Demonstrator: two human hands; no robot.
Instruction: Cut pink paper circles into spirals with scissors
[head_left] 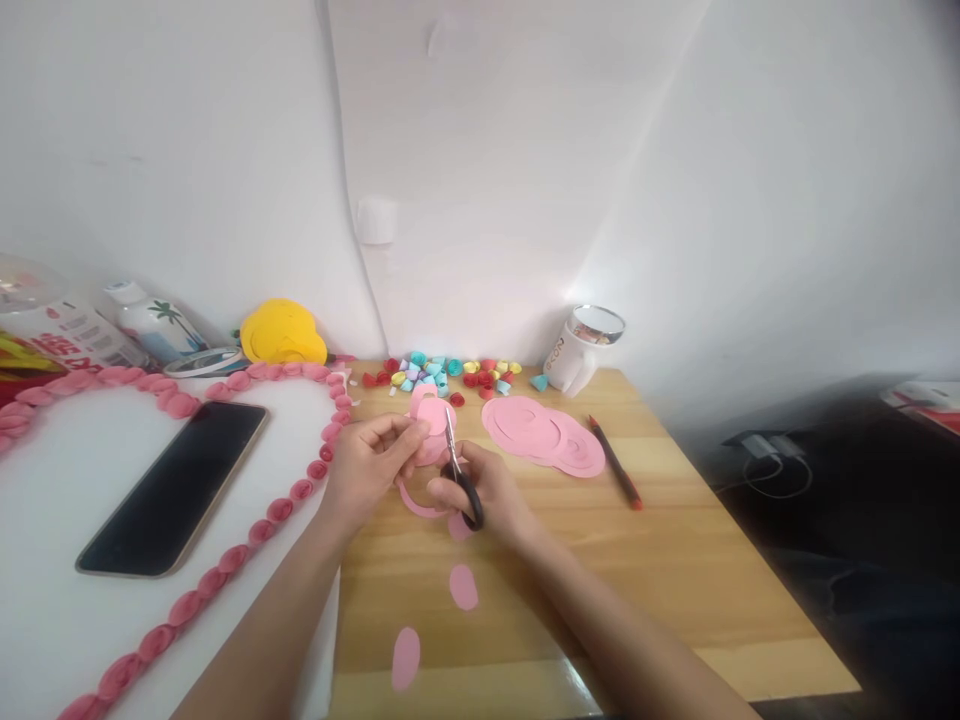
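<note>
Between the thumb and fingers of my left hand [373, 462] is a piece of pink paper [433, 412] with a rounded edge. My right hand [487, 490] grips black-handled scissors [466, 488], whose blades point away from me along the right side of the paper. A curved pink strip [417, 503] hangs or lies below the hands; I cannot tell which. Nearer to me on the wood, a pink oval [463, 587] and another oval [406, 658] lie flat. To the right sits a pile of pink paper circles [525, 427].
A white board [247, 630] edged with pink paper rosettes fills the left, with a phone [176, 485] on it. Small coloured paper rolls [429, 372] lie at the back. A white mug [581, 350], a marker [615, 463] and yellow paper [283, 333] stand or lie around the wooden table [675, 600].
</note>
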